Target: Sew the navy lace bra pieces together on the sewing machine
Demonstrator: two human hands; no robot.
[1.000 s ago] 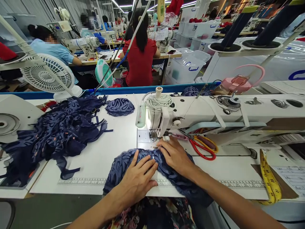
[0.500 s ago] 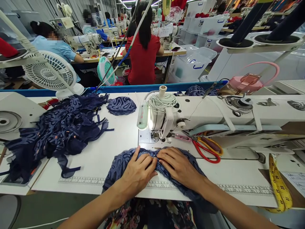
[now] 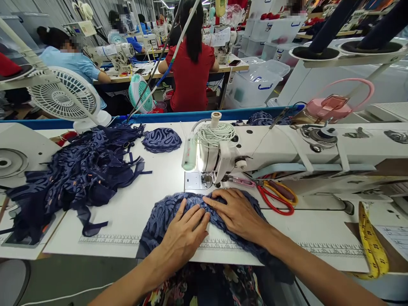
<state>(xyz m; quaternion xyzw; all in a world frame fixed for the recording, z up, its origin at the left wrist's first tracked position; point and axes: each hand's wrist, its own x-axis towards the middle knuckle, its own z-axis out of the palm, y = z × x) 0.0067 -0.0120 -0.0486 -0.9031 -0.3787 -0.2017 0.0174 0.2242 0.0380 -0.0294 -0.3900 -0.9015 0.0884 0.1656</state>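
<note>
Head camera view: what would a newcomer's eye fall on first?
Likely the bare left hand and right hand on dark-blue patterned lace fabric, before a white sewing machine at the centre. To their left sprawls a tangled heap of navy fabric pieces; at the far right curves a yellow tape measure.

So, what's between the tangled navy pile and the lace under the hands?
Only white tabletop, with a printed ruler near its front edge, separates the navy pile from the lace; the head view shows it.
</note>
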